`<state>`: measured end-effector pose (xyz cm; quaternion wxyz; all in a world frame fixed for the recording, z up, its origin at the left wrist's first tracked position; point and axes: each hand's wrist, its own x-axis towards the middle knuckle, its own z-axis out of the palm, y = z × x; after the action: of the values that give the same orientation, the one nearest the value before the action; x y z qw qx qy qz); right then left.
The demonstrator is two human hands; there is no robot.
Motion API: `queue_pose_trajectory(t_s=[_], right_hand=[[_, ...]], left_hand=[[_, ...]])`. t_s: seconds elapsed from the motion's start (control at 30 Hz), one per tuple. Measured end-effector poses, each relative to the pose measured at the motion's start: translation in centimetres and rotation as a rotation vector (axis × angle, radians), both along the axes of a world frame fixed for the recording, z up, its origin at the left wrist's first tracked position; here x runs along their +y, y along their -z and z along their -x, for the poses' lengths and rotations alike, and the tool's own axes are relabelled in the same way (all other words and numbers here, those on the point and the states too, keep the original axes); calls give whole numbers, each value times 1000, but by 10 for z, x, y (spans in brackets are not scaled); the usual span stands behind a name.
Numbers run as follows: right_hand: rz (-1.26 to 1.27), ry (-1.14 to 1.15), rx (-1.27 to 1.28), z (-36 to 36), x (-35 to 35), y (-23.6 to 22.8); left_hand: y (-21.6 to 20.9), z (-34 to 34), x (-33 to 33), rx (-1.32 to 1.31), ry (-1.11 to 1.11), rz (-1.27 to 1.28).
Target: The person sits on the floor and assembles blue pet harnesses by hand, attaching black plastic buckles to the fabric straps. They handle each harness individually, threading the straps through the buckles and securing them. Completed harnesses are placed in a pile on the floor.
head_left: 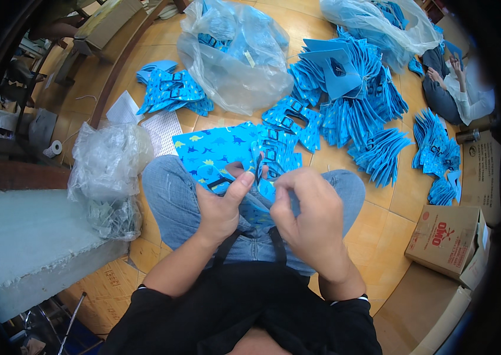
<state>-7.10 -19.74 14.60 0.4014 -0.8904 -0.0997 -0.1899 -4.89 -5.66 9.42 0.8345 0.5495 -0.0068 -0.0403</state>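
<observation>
A blue dinosaur-print piece, flat and with black strap or buckle parts, lies over my lap. My left hand is closed on its near edge, the thumb on top beside a black strap. Just to the right, my right hand is curled with thumb and fingers together, close to the piece's edge. Whatever is between those fingers is hidden. Beyond my hands, more blue pieces with black buckles lie overlapped against the printed one.
Large stacks of blue pieces fan out at the far right. Clear plastic bags hold more at the back. A crumpled plastic bag rests by my left knee. Cardboard boxes stand at the right; another person sits beyond.
</observation>
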Motion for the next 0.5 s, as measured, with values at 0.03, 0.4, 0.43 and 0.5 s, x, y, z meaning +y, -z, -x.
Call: queue_pose_trajectory(t_s=[0.03,0.4,0.43,0.5], right_hand=[[-67,30,-17,0,0,2],[-48,18,18,3,6,-2],[-48,21,12,4,6,-2],[-50,16,15,4,6,-2]], left_hand=[[-1,0,0,24,14,41],[8,3,5,-12,-14,40],[7,3,6,-73,-7,-36],[6,3,7,-137,5,-129]])
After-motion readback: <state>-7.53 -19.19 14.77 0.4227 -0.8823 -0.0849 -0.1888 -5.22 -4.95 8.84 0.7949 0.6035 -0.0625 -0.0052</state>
